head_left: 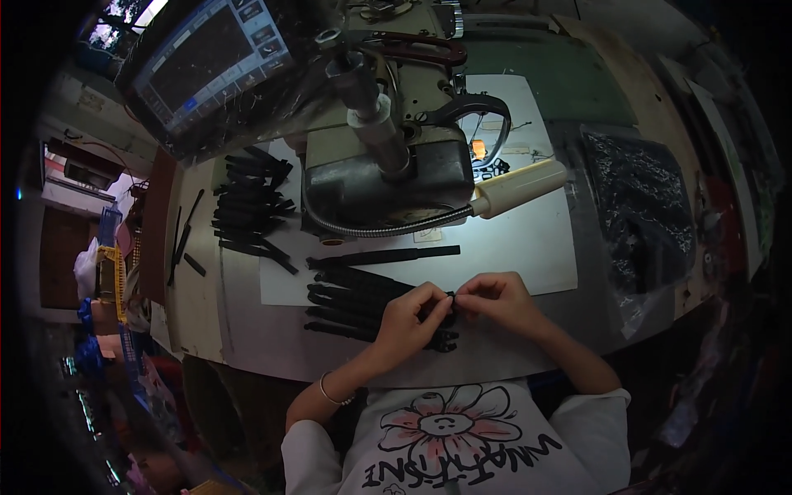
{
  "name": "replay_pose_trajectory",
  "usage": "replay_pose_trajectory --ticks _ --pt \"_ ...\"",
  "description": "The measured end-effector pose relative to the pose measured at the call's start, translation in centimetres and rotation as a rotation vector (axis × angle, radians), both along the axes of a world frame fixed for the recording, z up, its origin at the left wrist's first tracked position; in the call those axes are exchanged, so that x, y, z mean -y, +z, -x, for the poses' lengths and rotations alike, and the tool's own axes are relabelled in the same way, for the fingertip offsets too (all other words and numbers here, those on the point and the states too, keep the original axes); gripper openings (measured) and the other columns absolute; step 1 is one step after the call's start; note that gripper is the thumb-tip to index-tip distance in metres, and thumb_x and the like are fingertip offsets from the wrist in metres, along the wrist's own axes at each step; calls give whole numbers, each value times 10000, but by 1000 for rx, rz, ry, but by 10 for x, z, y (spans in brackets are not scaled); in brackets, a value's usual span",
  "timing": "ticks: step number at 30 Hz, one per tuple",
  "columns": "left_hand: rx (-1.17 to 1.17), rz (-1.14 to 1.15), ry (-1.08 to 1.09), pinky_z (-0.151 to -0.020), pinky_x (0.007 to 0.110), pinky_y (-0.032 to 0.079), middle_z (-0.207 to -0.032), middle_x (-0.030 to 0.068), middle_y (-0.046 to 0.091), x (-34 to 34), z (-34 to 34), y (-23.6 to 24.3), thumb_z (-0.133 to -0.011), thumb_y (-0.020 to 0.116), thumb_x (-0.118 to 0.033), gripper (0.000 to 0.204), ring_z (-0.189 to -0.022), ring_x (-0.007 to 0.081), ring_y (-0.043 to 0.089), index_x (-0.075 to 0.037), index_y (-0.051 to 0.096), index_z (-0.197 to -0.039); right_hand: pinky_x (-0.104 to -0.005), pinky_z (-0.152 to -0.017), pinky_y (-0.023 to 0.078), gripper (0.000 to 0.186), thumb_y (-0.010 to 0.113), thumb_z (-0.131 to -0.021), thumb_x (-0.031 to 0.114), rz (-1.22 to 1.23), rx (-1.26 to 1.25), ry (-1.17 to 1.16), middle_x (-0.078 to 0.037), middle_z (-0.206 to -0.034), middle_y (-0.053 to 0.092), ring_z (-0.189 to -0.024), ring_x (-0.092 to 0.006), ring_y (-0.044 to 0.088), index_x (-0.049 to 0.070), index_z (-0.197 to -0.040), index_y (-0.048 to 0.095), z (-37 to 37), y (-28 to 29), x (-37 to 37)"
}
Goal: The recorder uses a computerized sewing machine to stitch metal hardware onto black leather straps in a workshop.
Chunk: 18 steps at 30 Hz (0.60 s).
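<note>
on the surface (247, 330), black strips (355, 279) are lying left to right, stretching leftward from beneath the left hand (412, 318), which is sitting nearer than the right hand (503, 304); both are pinching a dark tip (451, 296), seemingly a strip's end.

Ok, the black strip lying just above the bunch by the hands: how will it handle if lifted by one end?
Probably light: the black strip is slim beside the left hand. It may sag somewhat, being long and thin, though it lies straight. Unlikely to roll: it looks flat, but thickness is hard to judge.
</note>
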<state>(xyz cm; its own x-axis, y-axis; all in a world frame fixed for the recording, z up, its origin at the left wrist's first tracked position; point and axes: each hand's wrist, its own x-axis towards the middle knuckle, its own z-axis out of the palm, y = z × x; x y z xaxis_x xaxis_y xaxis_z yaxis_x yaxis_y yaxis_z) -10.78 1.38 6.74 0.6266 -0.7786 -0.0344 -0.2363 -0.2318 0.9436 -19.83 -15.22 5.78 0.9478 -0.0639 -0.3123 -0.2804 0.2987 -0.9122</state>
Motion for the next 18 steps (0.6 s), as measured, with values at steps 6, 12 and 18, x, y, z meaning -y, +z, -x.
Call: replay_pose_trajectory --ticks 6,12,18 --pt "361 -54 -122 -608 282 404 -711 59 547 9 -24 -5 -798 611 -91 64 -669 202 510 -41 578 -819 -167 -538 415 115 630 -822 121 163 31 -15 8 -715 610 -611 -24 529 6 -831 623 2 -10 11" --pt "806 -216 -16 -818 325 366 -890 48 571 35 -53 -23 -739 675 -185 155 -914 252 494 -76 583 -801 -185 -536 440 92 616 -822 104 419 -6 -104 -13 -709 618 -610 -50 562 13 -825 615 -14 -5 32" --pt "148 -65 -13 -847 290 350 -793 23 604 34 -63 -31 -737 699 -191 165 -780 165 547 -61 620 -800 -289 -512 451 92 638 -736 84 947 216 -281 -92 -660 604 -543 -177 580 12 -737 581 -25 -12 16"
